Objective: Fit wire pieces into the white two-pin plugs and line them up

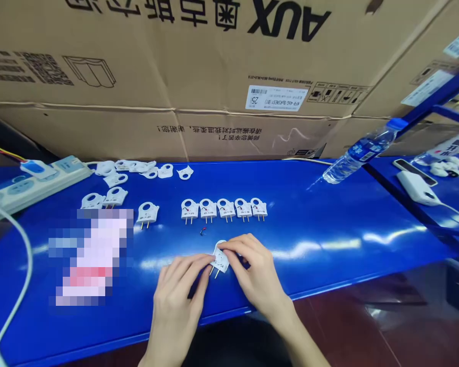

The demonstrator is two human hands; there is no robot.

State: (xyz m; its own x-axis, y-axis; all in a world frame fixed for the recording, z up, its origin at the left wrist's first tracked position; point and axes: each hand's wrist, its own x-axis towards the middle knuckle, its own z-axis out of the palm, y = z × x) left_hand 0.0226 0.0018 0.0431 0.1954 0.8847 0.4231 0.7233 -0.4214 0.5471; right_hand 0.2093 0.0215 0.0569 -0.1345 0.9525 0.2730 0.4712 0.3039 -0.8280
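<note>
Near the front edge of the blue table, my left hand (183, 285) and my right hand (254, 267) both pinch one white two-pin plug (221, 261) with a ring-shaped top. Its two brass pins point down toward me. The left fingers grip its left side by the pins, while the right thumb and fingers hold its upper right. Just beyond lies a short red-and-black wire piece (203, 231). Behind that stands a row of several similar plugs (226, 210), each with a small dark and red wire bit on its face. Another plug (148, 214) lies apart to the left.
More plugs (115, 196) and white ring-shaped covers (137, 167) lie at the back left, beside a power strip (38, 186). A blurred pinkish item (95, 255) is at left. Toward the right are a tilted water bottle (359, 153), a white adapter (418, 187) and cardboard boxes (214, 137) behind.
</note>
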